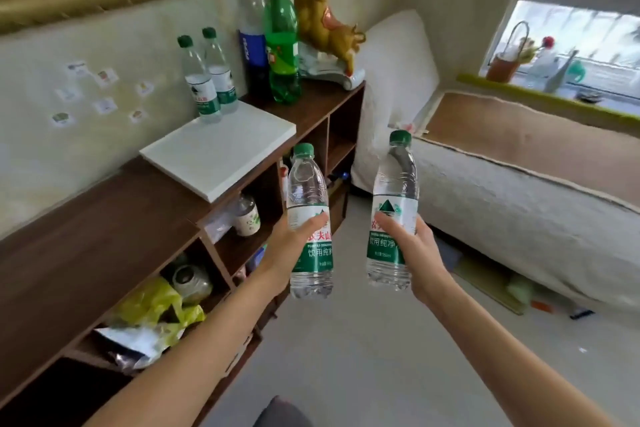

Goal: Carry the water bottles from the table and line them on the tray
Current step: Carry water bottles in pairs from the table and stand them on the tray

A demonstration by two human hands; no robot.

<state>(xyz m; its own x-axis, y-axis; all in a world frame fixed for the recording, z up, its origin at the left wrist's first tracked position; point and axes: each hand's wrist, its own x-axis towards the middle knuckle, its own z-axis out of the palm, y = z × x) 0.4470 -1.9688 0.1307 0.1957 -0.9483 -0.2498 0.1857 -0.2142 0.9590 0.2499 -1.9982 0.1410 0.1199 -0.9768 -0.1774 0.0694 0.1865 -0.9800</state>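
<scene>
Gripping one water bottle (310, 218) upright, the left hand (291, 246) curls round its label; the right hand (412, 250) clasps a second bottle (393, 215) beside it. Beyond the left hand, two more bottles (207, 76) stand on the white tray's (221, 152) far corner.

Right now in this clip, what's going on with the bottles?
A person carries two clear plastic water bottles with green caps, both upright: one gripped in the left hand, the other in the right hand. Both are in mid-air beside the dark wooden shelf unit. On it lies a flat white tray, where two matching water bottles already stand side by side at its far corner.
</scene>
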